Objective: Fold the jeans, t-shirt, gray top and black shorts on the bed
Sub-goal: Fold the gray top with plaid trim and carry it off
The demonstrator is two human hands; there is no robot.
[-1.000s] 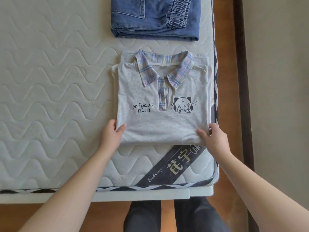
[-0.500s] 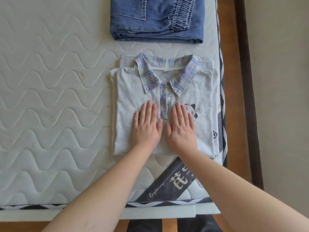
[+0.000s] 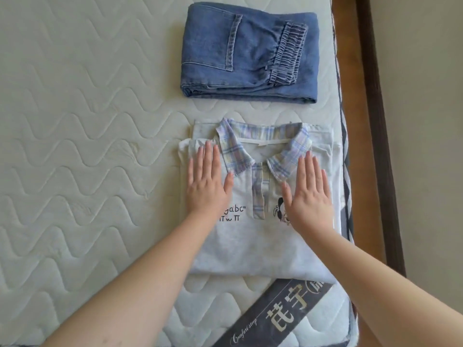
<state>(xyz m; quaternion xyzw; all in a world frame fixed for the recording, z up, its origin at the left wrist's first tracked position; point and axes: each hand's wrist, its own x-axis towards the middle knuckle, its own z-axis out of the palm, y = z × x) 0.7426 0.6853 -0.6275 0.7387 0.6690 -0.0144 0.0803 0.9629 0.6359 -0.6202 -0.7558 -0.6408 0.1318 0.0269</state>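
Observation:
A folded light grey t-shirt (image 3: 253, 244) with a plaid collar and a small black print lies near the mattress's right side. My left hand (image 3: 208, 184) presses flat on its left half, fingers straight, fingertips near the shoulder. My right hand (image 3: 309, 194) presses flat on its right half, covering part of the cartoon print. Folded blue jeans (image 3: 250, 53) lie just beyond the shirt. No gray top or black shorts are in view.
The quilted white mattress (image 3: 87, 146) stretches to the left. Its right edge (image 3: 347, 171) runs close beside the shirt, with a wooden floor strip (image 3: 363, 121) and dark trim beyond. A dark brand label (image 3: 280, 316) crosses the near corner.
My hands slid apart from the middle of the shirt and up toward its shoulders, staying flat on the cloth. A second ago they were at its bottom corners. The view moved closer.

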